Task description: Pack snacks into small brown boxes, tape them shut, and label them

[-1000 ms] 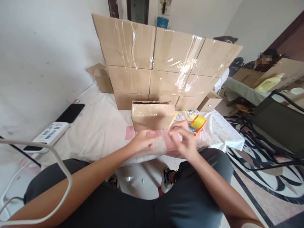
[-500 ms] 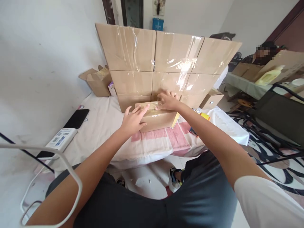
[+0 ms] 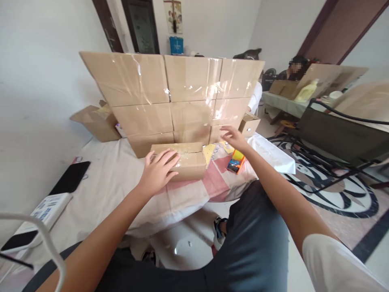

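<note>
A small brown cardboard box (image 3: 191,168) lies on the cloth-covered table, with shiny clear tape across its top. My left hand (image 3: 159,168) rests on the box's left part, fingers spread over its top and the thumb along its front. To the right, my right hand (image 3: 234,138) hovers apart from the box with fingers loosely bent and parted, nothing visible in it. Below that hand lies an orange and blue packet (image 3: 236,161). A yellow patterned piece (image 3: 209,152) sticks out at the box's right end.
A tall taped cardboard panel (image 3: 191,87) stands behind the box. An open carton (image 3: 99,123) is at the left, a smaller carton (image 3: 249,124) at the right. A black phone-like slab (image 3: 70,177) and white box (image 3: 50,209) lie left. Beyond a chair (image 3: 346,138), another person (image 3: 294,71) sits.
My right hand has left the box top and moved right, above the orange and blue packet. My left hand stays on the box. The view has turned to the right.
</note>
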Demonstrator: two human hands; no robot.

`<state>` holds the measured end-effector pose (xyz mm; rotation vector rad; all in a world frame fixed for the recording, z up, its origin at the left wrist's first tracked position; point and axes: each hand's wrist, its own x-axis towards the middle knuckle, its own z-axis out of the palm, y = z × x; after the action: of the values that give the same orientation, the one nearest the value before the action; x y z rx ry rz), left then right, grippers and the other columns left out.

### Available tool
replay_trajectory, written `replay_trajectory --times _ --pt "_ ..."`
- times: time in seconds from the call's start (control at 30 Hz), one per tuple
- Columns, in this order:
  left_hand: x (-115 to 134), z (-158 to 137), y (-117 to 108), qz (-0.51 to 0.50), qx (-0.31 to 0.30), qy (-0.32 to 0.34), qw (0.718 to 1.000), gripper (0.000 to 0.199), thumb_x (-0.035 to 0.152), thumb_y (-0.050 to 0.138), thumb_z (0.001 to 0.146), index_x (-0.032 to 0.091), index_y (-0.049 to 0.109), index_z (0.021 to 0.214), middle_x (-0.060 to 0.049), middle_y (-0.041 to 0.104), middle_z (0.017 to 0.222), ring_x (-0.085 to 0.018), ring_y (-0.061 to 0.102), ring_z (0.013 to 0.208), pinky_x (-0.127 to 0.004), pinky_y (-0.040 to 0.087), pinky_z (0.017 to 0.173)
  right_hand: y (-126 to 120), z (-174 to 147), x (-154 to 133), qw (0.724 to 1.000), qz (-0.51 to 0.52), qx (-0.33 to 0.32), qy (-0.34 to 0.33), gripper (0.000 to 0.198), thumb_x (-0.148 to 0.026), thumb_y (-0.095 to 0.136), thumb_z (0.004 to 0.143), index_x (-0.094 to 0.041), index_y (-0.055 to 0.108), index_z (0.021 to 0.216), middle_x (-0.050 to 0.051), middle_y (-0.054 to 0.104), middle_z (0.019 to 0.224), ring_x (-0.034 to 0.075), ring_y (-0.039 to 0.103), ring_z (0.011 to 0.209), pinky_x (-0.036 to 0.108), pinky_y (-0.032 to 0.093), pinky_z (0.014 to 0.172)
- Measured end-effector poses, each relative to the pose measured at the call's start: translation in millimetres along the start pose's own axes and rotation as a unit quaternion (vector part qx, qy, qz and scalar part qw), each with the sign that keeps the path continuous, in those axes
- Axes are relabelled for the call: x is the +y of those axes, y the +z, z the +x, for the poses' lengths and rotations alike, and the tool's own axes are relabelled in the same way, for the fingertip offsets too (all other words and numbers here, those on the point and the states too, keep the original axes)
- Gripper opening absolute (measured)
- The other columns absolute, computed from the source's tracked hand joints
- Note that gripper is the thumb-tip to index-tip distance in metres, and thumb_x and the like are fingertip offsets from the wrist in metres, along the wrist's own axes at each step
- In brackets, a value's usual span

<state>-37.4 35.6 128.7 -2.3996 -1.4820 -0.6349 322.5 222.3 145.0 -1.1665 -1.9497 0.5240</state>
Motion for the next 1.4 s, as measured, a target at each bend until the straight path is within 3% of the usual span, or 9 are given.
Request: replay_trajectory --times 0.07,0.2,0.4,0.53,0.8,0.97,1.13,1.27,1.4 --pt "-1.8 -3.6 5.1 -0.011 0.004 0.019 1.0 0.047 0.033 0.051 0.102 0.034 0.052 0.149 -0.009 0.055 0.153 -0.032 0.049 0.143 -0.058 0.022 0.12 -31.9 11.4 41.8 0.985 -0.126 0.081 0.085 0.037 -0.035 0.057 0.093 -0.013 0.074 0.117 0.015 0.071 0.127 0.019 0.069 0.095 0.035 0.055 0.09" --pt "-8.4 -3.0 15.6 0.003 0.027 0.036 0.999 0.048 0.036 0.049 0.103 0.031 0.049 0.151 -0.006 0.056 0.152 -0.03 0.053 0.141 -0.05 0.03 0.117 -64.3 20.0 112.5 0.969 -0.197 0.025 0.148 0.027 -0.02 0.059 0.086 -0.013 0.08 0.103 0.013 0.077 0.112 0.023 0.07 0.1 0.037 0.052 0.097" --pt "-11.4 -1.7 22.9 0.06 0.038 0.051 0.996 0.051 0.038 0.053 0.103 0.029 0.046 0.152 -0.006 0.057 0.151 -0.028 0.055 0.139 -0.045 0.032 0.114 -39.8 36.4 171.6 0.948 -0.267 -0.036 0.172 0.03 -0.025 0.068 0.081 -0.023 0.081 0.108 0.012 0.071 0.123 0.035 0.061 0.12 0.052 0.043 0.108" --pt "-10.9 -1.2 20.5 0.072 0.038 0.058 0.995 0.054 0.036 0.056 0.102 0.028 0.043 0.153 -0.007 0.059 0.148 -0.028 0.056 0.137 -0.045 0.033 0.112 -30.7 48.9 193.7 0.937 -0.291 -0.05 0.188 0.032 -0.032 0.062 0.088 -0.025 0.079 0.114 0.012 0.066 0.127 0.034 0.055 0.12 0.047 0.044 0.106" --pt "-10.3 5.9 21.4 0.062 0.041 0.057 0.996 0.054 0.036 0.057 0.101 0.027 0.045 0.152 -0.008 0.061 0.147 -0.03 0.058 0.135 -0.046 0.035 0.109 -36.1 34.5 197.2 0.935 -0.308 -0.044 0.171 0.039 -0.021 0.048 0.094 -0.019 0.074 0.124 0.015 0.06 0.131 0.03 0.053 0.12 0.04 0.045 0.104" --pt "-6.7 2.6 20.7 0.059 0.042 0.051 0.996 0.054 0.036 0.057 0.101 0.028 0.045 0.152 -0.007 0.061 0.147 -0.03 0.058 0.135 -0.045 0.034 0.11 -38.4 36.9 191.1 0.939 -0.286 -0.049 0.187 0.042 -0.034 0.058 0.094 -0.025 0.07 0.133 0.014 0.058 0.132 0.03 0.056 0.121 0.04 0.044 0.108" --pt "-5.9 1.4 20.7 0.068 0.053 0.055 0.995 0.055 0.034 0.058 0.1 0.027 0.044 0.153 -0.008 0.061 0.147 -0.029 0.058 0.135 -0.045 0.035 0.11 -29.9 47.7 179.3 0.931 -0.269 -0.005 0.245 0.036 -0.043 0.065 0.089 -0.02 0.076 0.114 0.017 0.059 0.133 0.034 0.059 0.12 0.046 0.052 0.098" --pt "-5.0 3.0 19.9 0.071 0.055 0.061 0.994 0.055 0.035 0.058 0.1 0.027 0.045 0.153 -0.009 0.062 0.146 -0.03 0.06 0.133 -0.045 0.037 0.108 -25.0 52.7 172.6 0.932 -0.252 0.024 0.26 0.019 -0.029 0.07 0.083 -0.017 0.078 0.095 0.019 0.064 0.127 0.035 0.064 0.113 0.047 0.053 0.095" --pt "-5.0 3.6 19.4 0.066 0.055 0.057 0.995 0.055 0.034 0.057 0.1 0.027 0.044 0.153 -0.008 0.06 0.148 -0.03 0.059 0.134 -0.045 0.036 0.108 -45.5 54.7 153.9 0.929 -0.234 0.093 0.27 0.021 -0.019 0.057 0.087 -0.014 0.075 0.096 0.017 0.073 0.106 0.029 0.068 0.101 0.041 0.055 0.089"
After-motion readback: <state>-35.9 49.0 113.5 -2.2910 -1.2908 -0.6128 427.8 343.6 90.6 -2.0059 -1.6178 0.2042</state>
